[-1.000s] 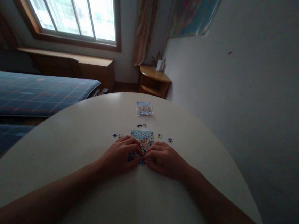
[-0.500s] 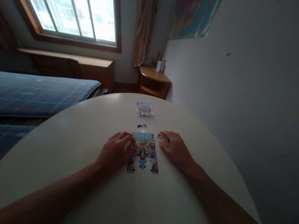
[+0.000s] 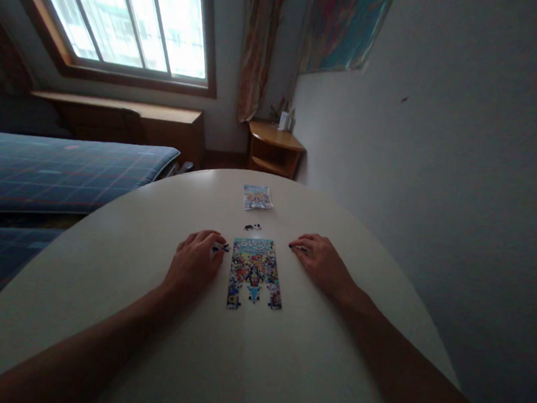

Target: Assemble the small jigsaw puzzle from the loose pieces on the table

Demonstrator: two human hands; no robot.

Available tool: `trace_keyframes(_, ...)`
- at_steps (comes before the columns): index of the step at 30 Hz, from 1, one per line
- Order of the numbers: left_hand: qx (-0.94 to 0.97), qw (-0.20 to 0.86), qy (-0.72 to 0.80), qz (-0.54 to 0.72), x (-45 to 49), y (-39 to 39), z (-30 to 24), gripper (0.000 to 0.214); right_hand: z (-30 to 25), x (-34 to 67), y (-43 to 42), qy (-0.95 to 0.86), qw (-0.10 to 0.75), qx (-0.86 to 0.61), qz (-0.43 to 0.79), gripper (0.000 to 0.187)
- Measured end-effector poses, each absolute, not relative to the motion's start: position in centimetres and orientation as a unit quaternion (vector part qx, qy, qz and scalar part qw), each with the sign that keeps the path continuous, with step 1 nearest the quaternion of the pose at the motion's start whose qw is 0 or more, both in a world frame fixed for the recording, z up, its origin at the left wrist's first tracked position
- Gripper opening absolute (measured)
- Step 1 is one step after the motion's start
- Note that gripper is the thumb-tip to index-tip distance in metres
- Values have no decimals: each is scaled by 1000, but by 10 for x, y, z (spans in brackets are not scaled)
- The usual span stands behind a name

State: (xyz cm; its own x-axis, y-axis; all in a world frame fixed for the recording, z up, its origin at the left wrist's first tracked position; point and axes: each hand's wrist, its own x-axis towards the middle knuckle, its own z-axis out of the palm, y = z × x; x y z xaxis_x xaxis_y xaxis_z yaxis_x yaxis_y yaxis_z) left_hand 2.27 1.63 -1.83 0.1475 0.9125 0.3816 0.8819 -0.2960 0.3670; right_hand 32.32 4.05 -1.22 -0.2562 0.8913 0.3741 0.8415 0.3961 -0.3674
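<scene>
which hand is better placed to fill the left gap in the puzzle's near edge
Probably the left hand: it is just left of the puzzle, and a loose piece shows right by it. The right hand is off the opposite side and would have to reach across.

The plaid mattress point(image 3: 68, 174) and patterned curtain point(image 3: 258, 50) suggest a home bedroom.

We have the puzzle point(image 3: 256, 266) flat on the bench point(image 3: 254, 363), between our left grip point(image 3: 195, 256) and right grip point(image 3: 323, 264). Loose pieces point(image 3: 220, 248) sit at the left grip; rear pieces point(image 3: 248, 227) lie just behind the puzzle, packet point(image 3: 257, 198) farther back. Mattress point(image 3: 64, 177) is left of the bench, corner shelf point(image 3: 277, 135) behind it, wall point(image 3: 438, 197) to our right.
</scene>
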Motion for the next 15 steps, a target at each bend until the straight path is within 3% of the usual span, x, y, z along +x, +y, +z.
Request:
trace_keyframes(9, 766, 39, 575, 285, 19, 20, -21, 19, -8, 333, 42, -735, 257, -627, 20, 22)
trace_keyframes(15, 777, 26, 595, 203, 15, 6, -8, 31, -5, 339, 43, -740, 251, -623, 27, 14)
